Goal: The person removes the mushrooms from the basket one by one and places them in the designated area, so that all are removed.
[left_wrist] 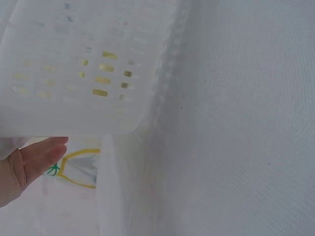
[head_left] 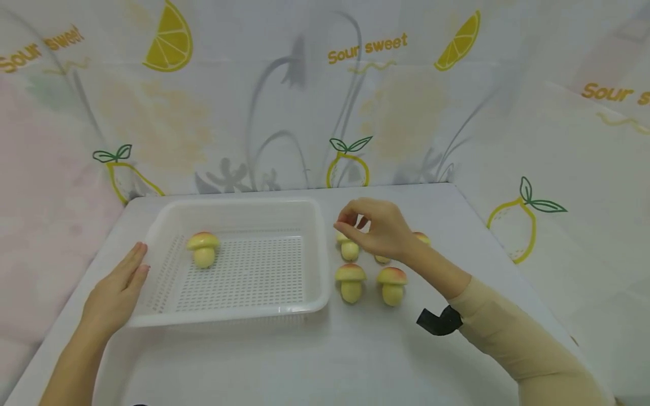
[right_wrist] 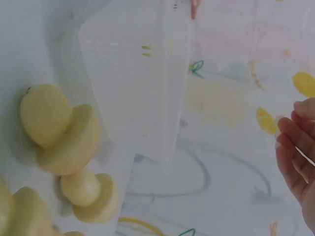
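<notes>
A white plastic basket with a perforated floor stands on the table, one toy mushroom lying inside at its left. My left hand rests along the basket's left rim, fingers straight, and also shows in the left wrist view. To the right of the basket lie several more yellow mushrooms with reddish caps, the front two being a left one and a right one. Over the back ones hovers my right hand, its fingers loosely bent and holding nothing; it partly hides a mushroom behind it.
A white cloth covers the table. Behind it hangs a curtain printed with lemons. A black strap sticks out by the right sleeve.
</notes>
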Demonstrator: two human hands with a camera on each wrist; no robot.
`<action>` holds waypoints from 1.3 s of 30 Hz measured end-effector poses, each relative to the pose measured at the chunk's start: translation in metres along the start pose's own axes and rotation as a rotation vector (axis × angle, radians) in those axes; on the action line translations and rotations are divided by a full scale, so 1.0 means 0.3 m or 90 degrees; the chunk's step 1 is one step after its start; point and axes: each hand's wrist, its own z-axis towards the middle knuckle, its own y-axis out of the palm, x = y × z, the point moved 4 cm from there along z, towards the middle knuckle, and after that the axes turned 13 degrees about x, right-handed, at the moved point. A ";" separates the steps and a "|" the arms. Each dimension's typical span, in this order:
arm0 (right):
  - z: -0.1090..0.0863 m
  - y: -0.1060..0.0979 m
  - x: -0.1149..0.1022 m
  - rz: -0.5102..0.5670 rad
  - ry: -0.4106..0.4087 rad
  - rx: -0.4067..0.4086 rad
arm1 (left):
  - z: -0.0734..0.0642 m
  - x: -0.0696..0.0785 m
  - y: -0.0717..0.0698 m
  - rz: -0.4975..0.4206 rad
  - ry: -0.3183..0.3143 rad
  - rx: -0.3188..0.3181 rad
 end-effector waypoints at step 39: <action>0.357 0.407 -0.147 0.259 0.009 -0.053 | -0.009 0.010 -0.012 -0.015 -0.003 0.008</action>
